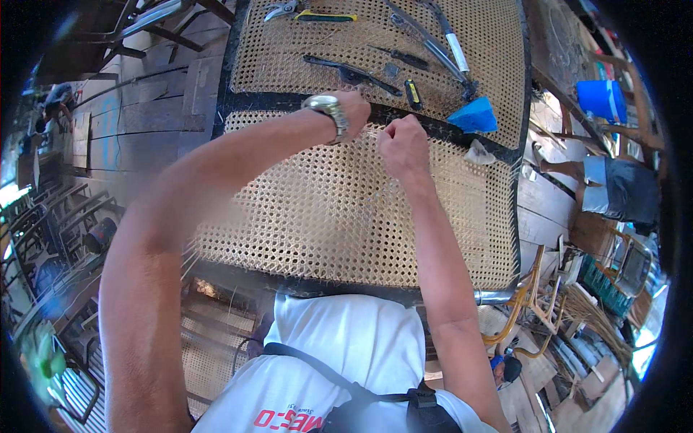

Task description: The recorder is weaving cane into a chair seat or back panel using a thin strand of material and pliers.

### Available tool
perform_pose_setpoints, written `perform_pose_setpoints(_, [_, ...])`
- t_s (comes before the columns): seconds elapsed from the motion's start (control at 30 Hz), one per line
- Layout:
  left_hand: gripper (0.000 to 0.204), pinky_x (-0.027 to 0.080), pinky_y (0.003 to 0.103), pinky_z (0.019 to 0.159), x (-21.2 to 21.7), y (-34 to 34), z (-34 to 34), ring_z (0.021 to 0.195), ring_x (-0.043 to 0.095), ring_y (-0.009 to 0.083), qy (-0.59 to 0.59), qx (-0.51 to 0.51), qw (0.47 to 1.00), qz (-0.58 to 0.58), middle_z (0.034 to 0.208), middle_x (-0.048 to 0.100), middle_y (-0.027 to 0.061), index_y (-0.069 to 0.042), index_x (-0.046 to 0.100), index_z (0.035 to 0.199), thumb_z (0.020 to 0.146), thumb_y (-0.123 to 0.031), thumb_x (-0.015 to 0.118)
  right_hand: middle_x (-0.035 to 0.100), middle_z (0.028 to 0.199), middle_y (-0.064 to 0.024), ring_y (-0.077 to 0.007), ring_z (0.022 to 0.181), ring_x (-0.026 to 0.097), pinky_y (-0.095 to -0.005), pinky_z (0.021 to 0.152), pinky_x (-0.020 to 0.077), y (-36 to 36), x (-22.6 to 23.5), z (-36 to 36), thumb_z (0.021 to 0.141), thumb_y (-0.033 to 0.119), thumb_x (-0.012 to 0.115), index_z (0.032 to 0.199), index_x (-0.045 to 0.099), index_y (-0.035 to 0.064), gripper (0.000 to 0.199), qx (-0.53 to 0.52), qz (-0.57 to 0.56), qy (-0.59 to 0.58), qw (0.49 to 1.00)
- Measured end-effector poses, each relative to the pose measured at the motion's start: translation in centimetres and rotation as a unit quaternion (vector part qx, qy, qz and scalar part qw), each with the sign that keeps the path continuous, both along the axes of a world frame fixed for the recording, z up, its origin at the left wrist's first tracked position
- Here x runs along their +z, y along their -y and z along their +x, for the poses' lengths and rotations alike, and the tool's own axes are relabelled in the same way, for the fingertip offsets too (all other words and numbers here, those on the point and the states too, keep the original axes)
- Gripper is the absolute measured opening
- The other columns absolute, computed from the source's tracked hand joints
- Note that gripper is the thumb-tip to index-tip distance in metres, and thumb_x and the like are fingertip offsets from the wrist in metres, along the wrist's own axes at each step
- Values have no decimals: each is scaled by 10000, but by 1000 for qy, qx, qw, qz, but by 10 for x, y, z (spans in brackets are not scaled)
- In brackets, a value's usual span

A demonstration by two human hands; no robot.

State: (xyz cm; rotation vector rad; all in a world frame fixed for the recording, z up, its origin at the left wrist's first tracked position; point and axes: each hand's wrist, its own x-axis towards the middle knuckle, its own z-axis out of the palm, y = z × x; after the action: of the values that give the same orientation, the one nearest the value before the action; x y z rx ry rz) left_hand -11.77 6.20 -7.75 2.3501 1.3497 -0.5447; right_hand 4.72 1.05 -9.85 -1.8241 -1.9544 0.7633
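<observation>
A woven cane panel on a black frame lies in front of me. My left hand, with a metal wristwatch on the wrist, is at the black crossbar that divides the panel. Its fingers are curled and mostly hidden by the back of the hand. Just right of it, my right hand is closed in a fist at the same bar, thumb pressed to the fingers. Whatever either hand grips is too small or hidden to make out. A yellow-and-black utility knife lies just beyond the right hand.
Beyond the bar lie a long dark tool, a pointed dark tool, pruning shears and long metal-handled cutters. A blue block rests at right. Two people are off to the sides; a blue bucket stands far right.
</observation>
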Motion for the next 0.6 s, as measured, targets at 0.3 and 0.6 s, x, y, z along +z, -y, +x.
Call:
perform_pose_setpoints(0.3, [321, 577, 325, 550, -13, -22, -12, 549, 683, 143, 67, 187, 936, -290, 698, 726, 23, -61, 723, 857, 971, -325, 579, 687, 722, -230, -374, 717, 694, -432, 729, 546, -12, 4, -6, 757, 234, 746, 756, 736, -18, 252, -79, -144, -61, 984])
perform_pose_setpoints(0.6, [290, 562, 401, 711, -28, -7, -20, 757, 716, 303, 117, 43, 987, -106, 775, 727, 157, -49, 747, 864, 873, -326, 665, 620, 998, -203, -363, 936, 639, -441, 858, 520, 2, -10, -17, 822, 210, 687, 793, 725, 9, 206, -44, -51, -7, 998])
